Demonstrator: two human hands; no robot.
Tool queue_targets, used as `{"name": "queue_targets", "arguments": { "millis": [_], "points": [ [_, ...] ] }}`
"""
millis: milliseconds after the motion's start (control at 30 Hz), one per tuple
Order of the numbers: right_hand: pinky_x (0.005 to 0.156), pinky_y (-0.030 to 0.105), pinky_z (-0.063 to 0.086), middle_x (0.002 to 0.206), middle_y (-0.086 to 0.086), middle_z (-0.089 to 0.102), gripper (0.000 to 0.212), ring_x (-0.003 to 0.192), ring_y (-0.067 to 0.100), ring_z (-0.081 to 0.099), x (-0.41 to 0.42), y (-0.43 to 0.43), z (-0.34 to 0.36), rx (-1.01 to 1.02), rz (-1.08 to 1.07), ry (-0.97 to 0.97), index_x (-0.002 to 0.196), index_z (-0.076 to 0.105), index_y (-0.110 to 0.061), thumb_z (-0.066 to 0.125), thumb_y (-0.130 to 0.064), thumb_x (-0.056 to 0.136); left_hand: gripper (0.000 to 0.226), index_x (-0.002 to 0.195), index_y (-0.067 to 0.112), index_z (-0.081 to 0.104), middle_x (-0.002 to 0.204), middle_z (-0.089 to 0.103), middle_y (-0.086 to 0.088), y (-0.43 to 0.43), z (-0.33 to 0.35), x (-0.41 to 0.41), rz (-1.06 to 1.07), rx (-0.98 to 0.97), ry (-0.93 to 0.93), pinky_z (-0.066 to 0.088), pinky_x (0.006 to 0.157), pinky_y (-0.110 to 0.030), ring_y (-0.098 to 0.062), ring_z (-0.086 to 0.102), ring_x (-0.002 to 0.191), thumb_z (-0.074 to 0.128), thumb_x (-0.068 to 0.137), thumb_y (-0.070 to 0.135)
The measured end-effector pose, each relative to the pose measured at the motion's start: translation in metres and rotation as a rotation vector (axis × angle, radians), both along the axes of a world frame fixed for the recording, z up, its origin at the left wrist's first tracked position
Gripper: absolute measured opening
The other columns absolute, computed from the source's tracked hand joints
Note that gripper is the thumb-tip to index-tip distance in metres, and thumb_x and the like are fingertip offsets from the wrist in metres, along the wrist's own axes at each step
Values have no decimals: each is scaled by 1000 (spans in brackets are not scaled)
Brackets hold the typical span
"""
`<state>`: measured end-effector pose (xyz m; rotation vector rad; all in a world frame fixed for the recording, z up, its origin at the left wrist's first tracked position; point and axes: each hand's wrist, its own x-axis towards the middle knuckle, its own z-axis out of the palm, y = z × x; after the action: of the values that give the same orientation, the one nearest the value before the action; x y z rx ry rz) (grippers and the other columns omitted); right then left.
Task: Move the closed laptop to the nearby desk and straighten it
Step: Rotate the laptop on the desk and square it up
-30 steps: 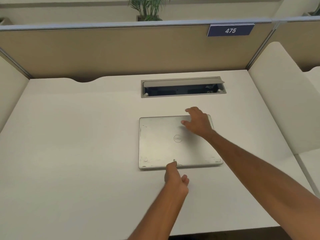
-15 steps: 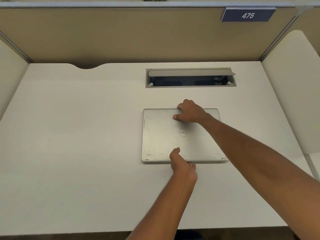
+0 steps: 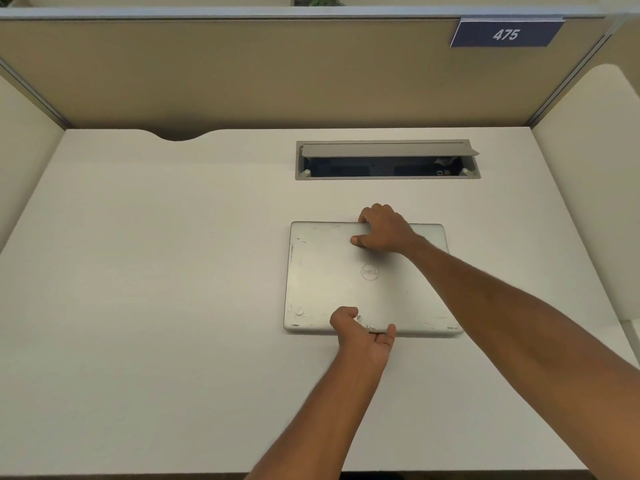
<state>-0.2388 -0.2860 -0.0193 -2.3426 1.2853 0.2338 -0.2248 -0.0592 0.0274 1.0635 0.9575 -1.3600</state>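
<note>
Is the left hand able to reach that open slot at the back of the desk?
Probably yes. The left hand is at the laptop's near edge, and the open slot lies beyond it with only bare desk between. The right hand is closer, though.

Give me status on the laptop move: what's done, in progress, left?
Done: nothing that shows; the closed laptop lies flat on the white desk, lid shut. In hand: the right hand curls over its far edge and the left hand hooks its near edge, apparently readying a lift. Left: carrying it to the other desk and squaring it there. That desk cannot be identified for sure here.
</note>
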Motion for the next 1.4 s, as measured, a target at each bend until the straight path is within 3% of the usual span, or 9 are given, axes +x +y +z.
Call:
{"name": "queue_targets", "arguments": {
  "millis": [167,367,567,700,800,1033,1133,1300,1400],
  "points": [
    [101,42,45,119,0,54,53,126,28,51,-9,-6,0,54,-93,-47,125,63,-20,79,-53,86,22,105,5,60,102,62,-16,9,-9,5,-38,-14,-4,57,113,-48,-30,63,88,57,98,25],
    [97,43,48,118,-1,58,50,117,26,54,-30,-8,2,84,-194,-146,110,62,-21,78,-59,83,31,106,13,67,89,66,-4,13,-20,19,-160,11,-177,50,69,-31,-21,63,78,66,93,40],
    [81,35,42,109,1,61,51,100,22,57,-52,-1,6,100,-371,-281,108,62,-13,83,-55,87,56,135,11,71,97,68,-3,15,-30,38,-231,34,-378,44,65,-30,-18,57,73,69,88,43],
    [69,33,43,93,-4,57,45,81,15,54,-64,16,15,147,-531,-376,106,62,-6,82,-44,92,48,130,10,71,94,67,-7,10,-26,58,-291,5,-456,46,54,-26,-18,57,68,72,92,39],
    [66,29,43,96,-6,58,37,80,9,53,-73,29,15,223,-688,-437,107,62,-10,80,-39,94,39,117,16,71,89,67,-5,6,-27,73,-350,-5,-506,41,49,-23,-17,56,62,71,91,45],
    [71,31,44,97,-6,60,25,95,21,58,-87,60,-2,232,-999,-579,106,64,-11,77,-30,95,54,125,10,76,102,75,-7,-6,-30,102,-448,-56,-597,50,59,-25,-21,67,71,68,92,51],
    [65,29,41,102,1,63,18,91,23,56,-91,73,-9,230,-1091,-593,99,63,-12,74,-26,96,49,117,10,80,101,77,-8,-15,-30,111,-503,-68,-637,49,62,-28,-22,68,71,68,93,50],
    [64,32,32,83,4,44,27,78,23,38,-94,87,-19,222,-1167,-607,81,47,-16,69,-19,95,54,110,12,82,118,83,-15,-26,-36,121,-592,-70,-696,50,66,-30,-25,69,78,69,82,56],
    [69,32,33,84,5,44,24,78,21,38,-93,90,-20,201,-1195,-608,83,49,-16,70,-18,93,55,108,12,81,107,79,-10,-29,-38,119,-616,-50,-728,49,65,-29,-25,68,76,68,79,57]
  ]
}}
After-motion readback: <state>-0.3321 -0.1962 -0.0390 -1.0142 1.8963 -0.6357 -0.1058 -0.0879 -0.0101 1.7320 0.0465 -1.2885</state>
